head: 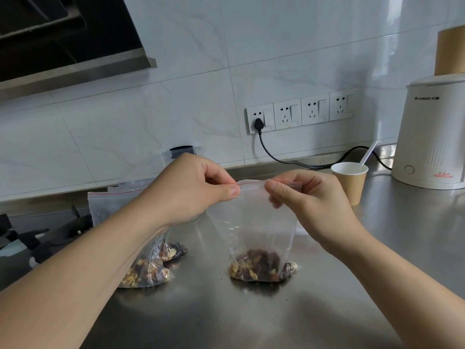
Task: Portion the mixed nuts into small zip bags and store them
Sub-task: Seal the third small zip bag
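Both hands, left hand (193,187) and right hand (304,197), are pinching the zip bag (254,222) seal; mixed nuts (259,265) are lying below the fingertips.

white marble-look tiled wall (276,41) behind a brushed steel counter (201,311); a row of four sockets (300,114), one with a black plug (258,124); range hood (63,34) upper left; soft daylight.
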